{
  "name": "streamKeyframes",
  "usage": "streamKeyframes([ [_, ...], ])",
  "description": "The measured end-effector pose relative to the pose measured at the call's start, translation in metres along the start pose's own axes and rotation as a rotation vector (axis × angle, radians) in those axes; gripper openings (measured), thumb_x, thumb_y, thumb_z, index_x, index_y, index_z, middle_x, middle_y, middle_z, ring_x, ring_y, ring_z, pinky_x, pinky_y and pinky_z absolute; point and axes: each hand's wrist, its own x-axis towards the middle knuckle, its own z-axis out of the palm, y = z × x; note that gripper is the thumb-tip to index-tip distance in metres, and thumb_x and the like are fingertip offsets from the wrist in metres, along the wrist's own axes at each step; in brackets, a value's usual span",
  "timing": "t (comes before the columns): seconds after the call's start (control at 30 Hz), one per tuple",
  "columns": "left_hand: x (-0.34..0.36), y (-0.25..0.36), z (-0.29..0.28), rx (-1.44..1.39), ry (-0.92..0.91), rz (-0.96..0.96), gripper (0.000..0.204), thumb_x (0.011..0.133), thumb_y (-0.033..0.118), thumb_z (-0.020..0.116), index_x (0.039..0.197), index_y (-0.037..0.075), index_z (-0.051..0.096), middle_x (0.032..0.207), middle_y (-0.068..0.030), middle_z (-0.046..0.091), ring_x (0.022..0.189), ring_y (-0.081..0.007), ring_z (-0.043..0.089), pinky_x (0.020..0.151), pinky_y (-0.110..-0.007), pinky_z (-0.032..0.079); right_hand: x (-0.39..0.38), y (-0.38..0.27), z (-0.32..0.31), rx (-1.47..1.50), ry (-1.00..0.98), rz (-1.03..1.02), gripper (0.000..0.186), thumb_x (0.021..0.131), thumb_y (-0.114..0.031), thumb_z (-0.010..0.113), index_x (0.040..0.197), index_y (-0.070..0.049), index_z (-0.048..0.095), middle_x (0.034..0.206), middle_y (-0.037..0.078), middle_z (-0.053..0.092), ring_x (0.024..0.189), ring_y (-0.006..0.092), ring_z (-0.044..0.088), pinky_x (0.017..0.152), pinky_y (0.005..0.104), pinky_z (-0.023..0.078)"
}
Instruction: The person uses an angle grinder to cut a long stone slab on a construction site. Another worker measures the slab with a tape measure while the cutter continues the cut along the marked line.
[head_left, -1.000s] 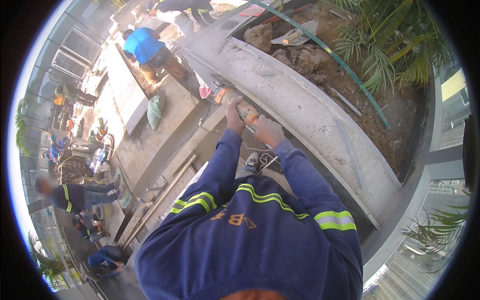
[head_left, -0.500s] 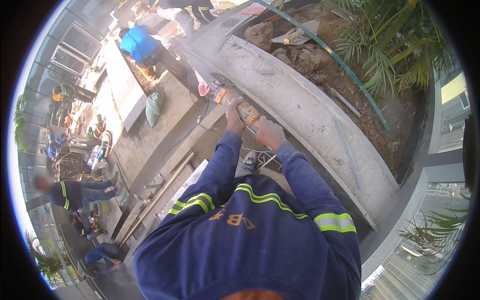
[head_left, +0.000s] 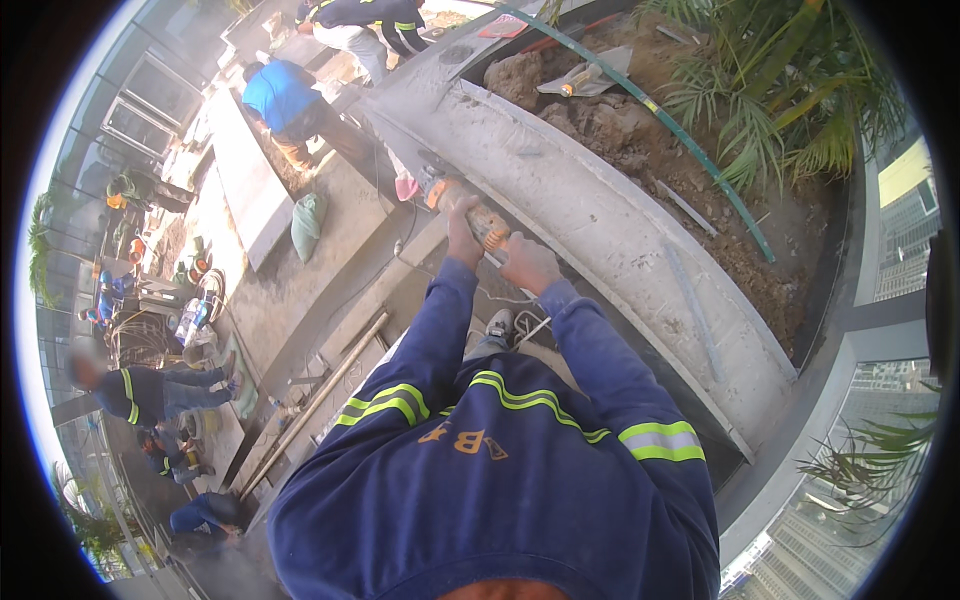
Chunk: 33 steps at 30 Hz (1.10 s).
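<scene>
Both of my hands grip a dusty orange angle grinder [head_left: 485, 224]. My left hand [head_left: 462, 236] is wrapped round its front part, behind the head. At the rear end, my right hand [head_left: 530, 264] is closed on the body. The grinder's head [head_left: 438, 184] points away from me, beside the inner edge of a pale curved concrete ledge [head_left: 620, 255]. Dust blurs the disc, and I cannot tell whether it touches the concrete. A pink cloth or bag [head_left: 406, 188] lies just left of the head.
A person in a blue top [head_left: 283, 97] bends over ahead on the left; others work farther off. A green sack [head_left: 307, 226] rests on paving. A long pole [head_left: 318, 400] lies left of me, and a power cord [head_left: 402, 245] runs beside the ledge. Soil and palms [head_left: 760, 110] lie right.
The grinder and my hands have shifted slightly left and toward me. Dust round the disc looks thicker. The person in the blue top has moved a little.
</scene>
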Motion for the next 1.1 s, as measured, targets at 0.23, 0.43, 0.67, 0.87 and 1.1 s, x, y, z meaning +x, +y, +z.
streamKeyframes([
  [0.23, -0.015, -0.007, 0.002, -0.043, 0.029, 0.038, 0.032, 0.081, 0.016, 0.073, 0.105, 0.006, 0.055, 0.085, -0.0095, 0.060, 0.072, -0.0294, 0.067, 0.067, -0.046, 0.060, -0.021, -0.002, -0.011, 0.004, -0.012, 0.020, 0.039, 0.085, -0.025, 0.069, 0.111, 0.002, 0.060, 0.103, 0.026, 0.073, 0.101, 0.0405, 0.072, 0.087, 0.0482, 0.058],
  [0.43, -0.020, -0.009, 0.004, -0.058, 0.042, 0.039, 0.031, 0.080, 0.015, 0.074, 0.103, 0.006, 0.056, 0.085, -0.0093, 0.059, 0.071, -0.0297, 0.066, 0.067, -0.046, 0.060, -0.026, 0.001, -0.010, -0.007, -0.009, 0.020, 0.037, 0.084, -0.023, 0.069, 0.110, 0.001, 0.060, 0.101, 0.026, 0.074, 0.099, 0.0408, 0.073, 0.087, 0.0485, 0.058],
  [0.67, -0.014, -0.011, 0.001, -0.046, 0.023, 0.022, 0.031, 0.080, 0.016, 0.074, 0.103, 0.006, 0.056, 0.086, -0.0094, 0.059, 0.072, -0.0297, 0.066, 0.065, -0.046, 0.059, -0.020, 0.004, -0.006, -0.008, -0.008, 0.012, 0.037, 0.082, -0.022, 0.069, 0.109, 0.002, 0.059, 0.100, 0.027, 0.073, 0.098, 0.0416, 0.072, 0.086, 0.0495, 0.058],
  [0.87, 0.001, -0.007, -0.005, -0.009, -0.008, 0.035, 0.029, 0.084, 0.019, 0.070, 0.104, 0.007, 0.055, 0.087, -0.0080, 0.058, 0.073, -0.0275, 0.065, 0.068, -0.045, 0.059, -0.007, 0.001, -0.005, 0.021, -0.023, -0.003, 0.038, 0.082, -0.023, 0.069, 0.109, 0.002, 0.058, 0.103, 0.028, 0.073, 0.100, 0.0418, 0.072, 0.087, 0.0498, 0.057],
  [1.1, -0.006, -0.003, 0.003, -0.011, 0.027, 0.006, 0.028, 0.084, 0.019, 0.070, 0.104, 0.006, 0.054, 0.086, -0.0081, 0.058, 0.072, -0.0269, 0.065, 0.068, -0.046, 0.059, -0.006, -0.001, -0.005, -0.001, -0.021, 0.020, 0.040, 0.082, -0.023, 0.072, 0.110, 0.002, 0.059, 0.104, 0.026, 0.074, 0.102, 0.0398, 0.072, 0.088, 0.0478, 0.058],
])
